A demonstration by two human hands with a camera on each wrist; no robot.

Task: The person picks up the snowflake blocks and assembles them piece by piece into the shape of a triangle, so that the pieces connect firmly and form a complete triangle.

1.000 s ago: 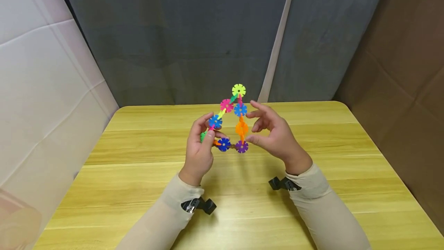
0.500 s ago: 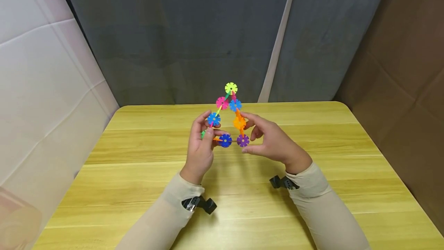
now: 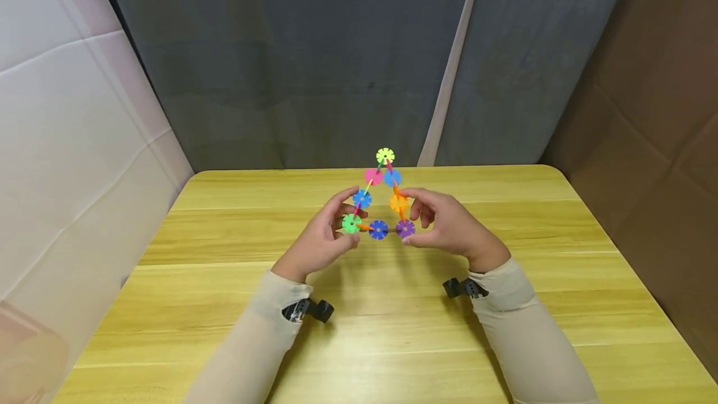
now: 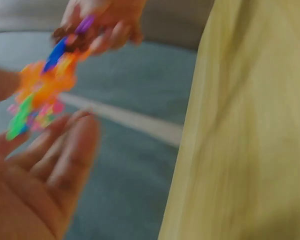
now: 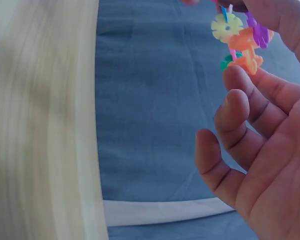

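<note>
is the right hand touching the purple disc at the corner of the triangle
Touching. In the head view the right hand pinches the purple disc at the toy triangle's lower right corner, thumb below it and forefinger curled above.

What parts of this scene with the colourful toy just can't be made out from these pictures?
- Head view: the left hand and right hand cover the lower corners of the triangle of colourful plastic snowflake discs, so the exact grip is hidden.
- Left wrist view: motion blur smears the discs together.
- Right wrist view: the picture's top edge cuts the toy off.
- The yellow wooden table runs out of frame at the bottom.
</note>
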